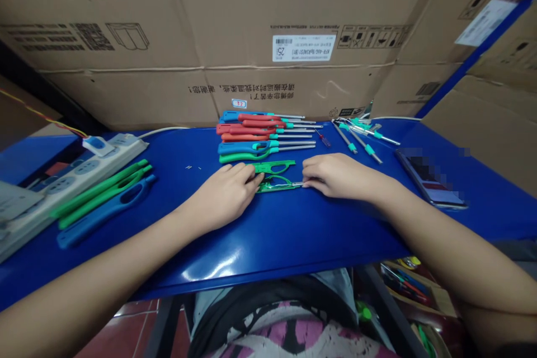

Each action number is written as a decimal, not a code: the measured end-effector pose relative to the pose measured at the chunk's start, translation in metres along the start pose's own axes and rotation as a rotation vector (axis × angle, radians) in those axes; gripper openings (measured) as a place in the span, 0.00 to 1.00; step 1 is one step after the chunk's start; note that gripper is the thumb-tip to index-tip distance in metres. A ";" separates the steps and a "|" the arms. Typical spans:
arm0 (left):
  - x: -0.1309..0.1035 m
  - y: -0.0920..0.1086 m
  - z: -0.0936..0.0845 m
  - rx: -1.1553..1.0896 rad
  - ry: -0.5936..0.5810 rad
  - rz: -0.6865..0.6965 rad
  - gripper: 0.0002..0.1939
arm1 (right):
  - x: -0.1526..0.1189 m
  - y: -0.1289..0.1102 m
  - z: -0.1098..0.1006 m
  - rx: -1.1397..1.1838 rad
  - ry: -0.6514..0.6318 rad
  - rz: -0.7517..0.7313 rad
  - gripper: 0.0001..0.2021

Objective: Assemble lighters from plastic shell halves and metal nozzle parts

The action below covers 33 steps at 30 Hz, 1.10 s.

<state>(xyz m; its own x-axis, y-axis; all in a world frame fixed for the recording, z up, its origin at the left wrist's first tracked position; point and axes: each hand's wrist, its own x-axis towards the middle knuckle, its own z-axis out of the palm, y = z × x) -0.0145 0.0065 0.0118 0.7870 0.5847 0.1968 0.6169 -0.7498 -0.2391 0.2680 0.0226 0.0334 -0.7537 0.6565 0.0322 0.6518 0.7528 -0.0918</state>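
Note:
My left hand [230,194] lies over the left ends of two green lighter casing halves, its thumb and fingers closed on the nearer half [279,187]. That half is open side up, with a thin wire and part of a metal tube inside it. The farther casing half [277,166] rests just behind it. My right hand [331,174] pinches the right end of the metal tube [296,184] between thumb and fingertips. Just beyond my hands lies a row of stick lighters [247,130] in red, blue and green, their metal tubes pointing right.
Loose metal lighter tubes [367,145] with teal collars lie at the back right, near a small screwdriver [323,139]. A phone [428,179] is at the right. Green and blue casings [104,212] lie beside a power strip [79,173] at the left. A cardboard wall [168,50] stands behind.

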 end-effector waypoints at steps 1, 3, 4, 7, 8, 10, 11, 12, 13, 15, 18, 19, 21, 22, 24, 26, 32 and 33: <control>-0.001 0.001 -0.002 0.049 0.001 0.014 0.21 | 0.000 -0.001 0.000 -0.007 -0.003 0.002 0.08; -0.002 0.003 -0.004 0.111 0.000 0.028 0.22 | 0.000 -0.002 -0.001 -0.021 -0.007 0.007 0.08; -0.002 0.005 -0.004 0.134 -0.003 0.031 0.23 | 0.000 -0.002 -0.001 -0.026 -0.009 0.010 0.08; -0.003 0.013 -0.006 0.179 -0.025 0.023 0.23 | 0.000 -0.003 -0.001 -0.036 -0.010 0.016 0.08; -0.003 0.017 -0.006 0.187 -0.032 0.014 0.22 | 0.001 -0.003 -0.001 -0.038 -0.010 0.015 0.08; -0.004 0.023 -0.006 0.198 -0.039 -0.015 0.22 | 0.001 -0.003 0.000 -0.034 -0.013 0.011 0.08; -0.005 0.026 -0.006 0.203 -0.043 -0.032 0.22 | 0.001 -0.003 0.000 -0.030 -0.014 0.011 0.08; -0.006 0.029 -0.006 0.206 -0.050 -0.050 0.22 | 0.001 -0.003 0.000 -0.023 -0.016 0.013 0.08; -0.007 0.031 -0.006 0.207 -0.057 -0.066 0.23 | 0.001 -0.003 0.000 -0.018 -0.016 0.017 0.08; -0.008 0.033 -0.006 0.209 -0.080 -0.085 0.24 | 0.001 -0.003 0.000 -0.006 -0.013 0.022 0.08; -0.009 0.036 -0.007 0.237 -0.106 -0.089 0.25 | 0.001 -0.003 -0.001 0.002 -0.016 0.023 0.08; -0.009 0.037 -0.007 0.253 -0.110 -0.087 0.25 | 0.001 -0.003 -0.001 0.000 -0.020 0.025 0.07; -0.010 0.040 -0.008 0.278 -0.106 -0.079 0.26 | 0.001 -0.004 -0.002 -0.007 -0.033 0.033 0.08; -0.010 0.041 -0.008 0.284 -0.106 -0.072 0.26 | 0.001 -0.005 -0.002 -0.011 -0.041 0.039 0.08; -0.010 0.043 -0.009 0.280 -0.120 -0.068 0.26 | 0.001 -0.005 -0.004 -0.015 -0.056 0.048 0.08; -0.009 0.042 -0.008 0.255 -0.147 -0.084 0.26 | 0.001 -0.006 -0.004 -0.012 -0.062 0.049 0.08; -0.009 0.033 -0.005 0.100 -0.125 -0.185 0.24 | 0.001 -0.002 -0.005 0.069 -0.060 0.042 0.07; -0.009 0.032 -0.005 0.081 -0.118 -0.191 0.24 | 0.001 -0.001 -0.005 0.084 -0.061 0.044 0.07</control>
<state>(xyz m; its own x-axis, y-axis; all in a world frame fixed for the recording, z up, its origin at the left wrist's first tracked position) -0.0023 -0.0245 0.0075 0.6487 0.7492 0.1341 0.7494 -0.5979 -0.2845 0.2673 0.0223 0.0384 -0.7297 0.6829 -0.0340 0.6772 0.7148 -0.1746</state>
